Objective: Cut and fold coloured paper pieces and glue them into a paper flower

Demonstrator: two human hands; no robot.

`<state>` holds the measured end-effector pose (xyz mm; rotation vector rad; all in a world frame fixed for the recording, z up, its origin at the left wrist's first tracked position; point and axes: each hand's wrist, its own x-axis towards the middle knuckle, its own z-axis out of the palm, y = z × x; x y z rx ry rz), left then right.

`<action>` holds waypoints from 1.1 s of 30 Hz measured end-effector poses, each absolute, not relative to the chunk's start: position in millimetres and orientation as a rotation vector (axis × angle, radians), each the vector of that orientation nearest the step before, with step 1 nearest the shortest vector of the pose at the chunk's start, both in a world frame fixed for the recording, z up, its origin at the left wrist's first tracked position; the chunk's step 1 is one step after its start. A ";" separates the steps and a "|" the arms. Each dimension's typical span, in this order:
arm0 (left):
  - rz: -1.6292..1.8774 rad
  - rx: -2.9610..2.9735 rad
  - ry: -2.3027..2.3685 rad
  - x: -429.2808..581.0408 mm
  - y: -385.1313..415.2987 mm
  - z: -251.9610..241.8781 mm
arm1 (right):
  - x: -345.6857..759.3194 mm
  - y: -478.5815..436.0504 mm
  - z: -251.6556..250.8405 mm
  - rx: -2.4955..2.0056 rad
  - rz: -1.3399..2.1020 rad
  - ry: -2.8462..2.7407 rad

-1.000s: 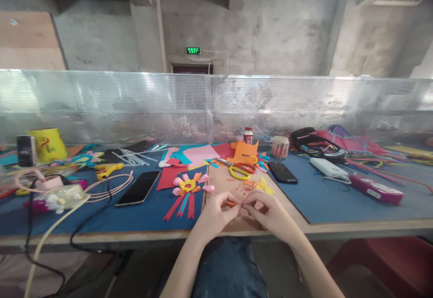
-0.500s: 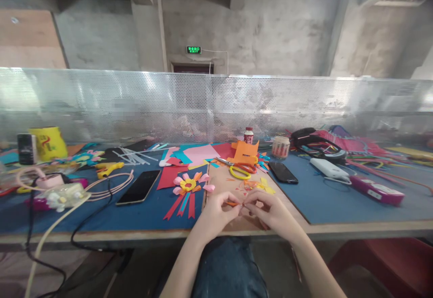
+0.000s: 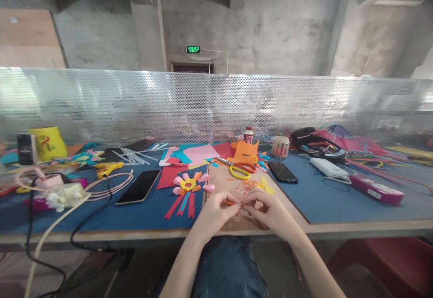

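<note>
Little has moved since the earlier frame beyond slight finger shifts in the left hand [image 3: 216, 210] and right hand [image 3: 270, 210]. The left hand pinches a narrow orange strip [image 3: 230, 203], seemingly paper; the right hand's bunched fingertips meet its inner end, presumably so that one hand steadies while the other works. Whether the right hand grips it cannot be told. Both are poised over a flat brown board [image 3: 219, 176], which probably shields the blue worktop [image 3: 338, 199] and collects the red, orange and yellow paper scraps [image 3: 267, 186] just beyond. Metal scissors with yellow and orange handles [image 3: 232, 164] lie toward its far end, likely for easy reach. Beside the board's left edge, a pink-and-orange-petalled paper flower [image 3: 188, 185] rests apart from the hands, perhaps to avoid crushing. Farther left lies a black rectangular smartphone [image 3: 138, 187].
</note>
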<state>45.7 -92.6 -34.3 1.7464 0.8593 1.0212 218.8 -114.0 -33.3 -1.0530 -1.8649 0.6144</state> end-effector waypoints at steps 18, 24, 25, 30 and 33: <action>0.980 1.848 0.861 44.7 -99.0 -29.5 | 221.4 -115.1 -35.9 -1.054 0.801 -1.814; 1.005 1.855 0.835 45.2 -98.6 -29.4 | 221.7 -115.3 -34.1 -1.053 0.783 -1.827; 1.002 1.858 0.830 45.1 -98.2 -29.8 | 221.7 -115.5 -33.7 -1.052 0.780 -1.826; 0.993 1.832 0.831 43.8 -95.5 -32.6 | 222.0 -117.4 -31.6 -1.050 0.842 -1.821; 1.001 1.808 0.831 43.3 -94.4 -34.1 | 222.6 -117.3 -31.8 -1.058 0.827 -1.817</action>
